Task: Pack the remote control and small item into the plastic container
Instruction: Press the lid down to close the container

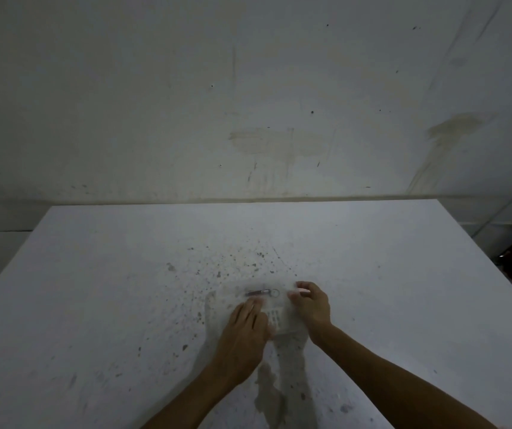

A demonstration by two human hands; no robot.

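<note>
Clear, thin plastic forms the container [259,305], a low rectangular shell that we can barely separate from the pale desk [93,305] beneath it; its edges are blurred. Inside, at the 12 o'clock end, we note the small item [259,292]: a slim dark metallic cylinder lying crosswise, with a wire ring at its 3 o'clock tip. Nearer, toward 6 o'clock, the remote control [274,318] shows as a white body with a grid of grey buttons, partly hidden by the left hand [247,328]. That hand lies flat, fingers extended, palm down on the container's 9 o'clock half; its grip is released, pressing rather than clasping. The right hand [310,308] sits at the container's 3 o'clock edge with fingers curled; whether its grip pinches the plastic rim we cannot tell. We record the desk surface as matte white, speckled with dark flecks and chipped grey patches around 6 o'clock. Behind it stands a stained, scuffed wall [248,88].
</note>
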